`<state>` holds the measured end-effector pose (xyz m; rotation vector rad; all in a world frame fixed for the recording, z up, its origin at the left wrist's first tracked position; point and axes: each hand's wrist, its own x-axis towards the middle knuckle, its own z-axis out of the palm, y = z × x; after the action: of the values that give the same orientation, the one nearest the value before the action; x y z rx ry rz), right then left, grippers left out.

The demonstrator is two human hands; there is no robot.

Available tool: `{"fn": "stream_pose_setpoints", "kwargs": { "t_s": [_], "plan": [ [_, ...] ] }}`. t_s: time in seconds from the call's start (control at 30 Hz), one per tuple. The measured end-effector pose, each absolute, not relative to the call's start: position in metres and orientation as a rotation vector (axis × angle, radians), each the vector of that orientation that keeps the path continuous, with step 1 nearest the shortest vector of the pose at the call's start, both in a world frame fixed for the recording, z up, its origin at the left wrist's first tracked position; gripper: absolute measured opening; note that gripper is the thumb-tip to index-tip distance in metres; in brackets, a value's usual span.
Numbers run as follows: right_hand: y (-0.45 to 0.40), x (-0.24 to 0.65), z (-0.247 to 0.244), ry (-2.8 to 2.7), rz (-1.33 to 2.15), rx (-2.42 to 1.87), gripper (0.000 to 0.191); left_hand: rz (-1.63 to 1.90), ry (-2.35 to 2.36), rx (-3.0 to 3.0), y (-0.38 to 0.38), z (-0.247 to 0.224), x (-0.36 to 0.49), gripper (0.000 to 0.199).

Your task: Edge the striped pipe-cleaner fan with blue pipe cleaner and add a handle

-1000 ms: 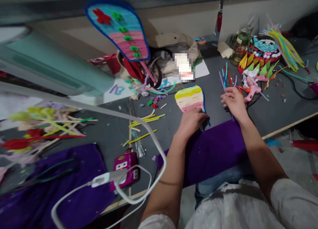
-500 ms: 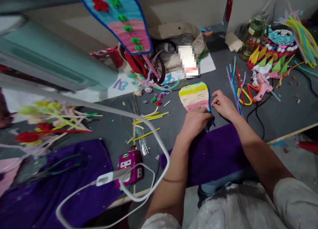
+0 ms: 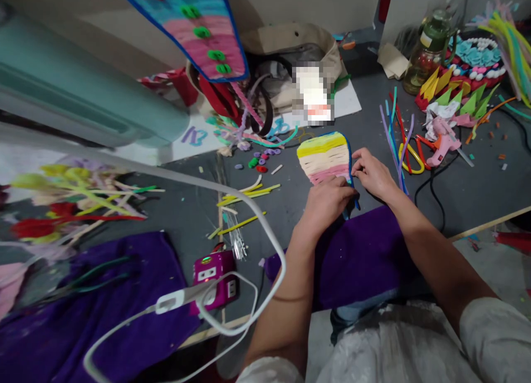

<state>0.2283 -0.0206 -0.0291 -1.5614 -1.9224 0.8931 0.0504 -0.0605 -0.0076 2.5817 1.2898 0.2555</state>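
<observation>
Yellow, cream and pink rows, apparently fuzzy craft stems, make up the striped panel (image 3: 324, 151), which lies on the dark table (image 3: 290, 203) just right of the frame's centre. Blue edging (image 3: 349, 150) runs along its right side. It looks light, soft and bendable; I would expect little slip but some risk of rows pulling apart, so a flat press on its face suits it better than a tug, with a fingertip pinch kept for the edging.

The left hand (image 3: 328, 200) covers the panel's lower end, fingers curled over it; its thumb is hidden, so I cannot tell whether it pinches. The right hand (image 3: 373, 172) is at the right edge, thumb and forefinger nearly together; whether they grip the edging is unclear.

A second earlier, the right hand was away by the loose strips (image 3: 388, 134) at right; now it is beside the panel. The left hand stays put.
</observation>
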Motion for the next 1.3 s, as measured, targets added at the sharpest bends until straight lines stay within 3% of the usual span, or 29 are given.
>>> {"fn": "stream_pose_setpoints", "kwargs": {
  "t_s": [1.3],
  "plan": [
    [-0.019, 0.2267, -0.0327, -1.962, 0.883, -1.533, 0.046, 0.271, 1.282, 2.605, -0.0596, -0.0095, 0.051, 0.025]
  ]
}}
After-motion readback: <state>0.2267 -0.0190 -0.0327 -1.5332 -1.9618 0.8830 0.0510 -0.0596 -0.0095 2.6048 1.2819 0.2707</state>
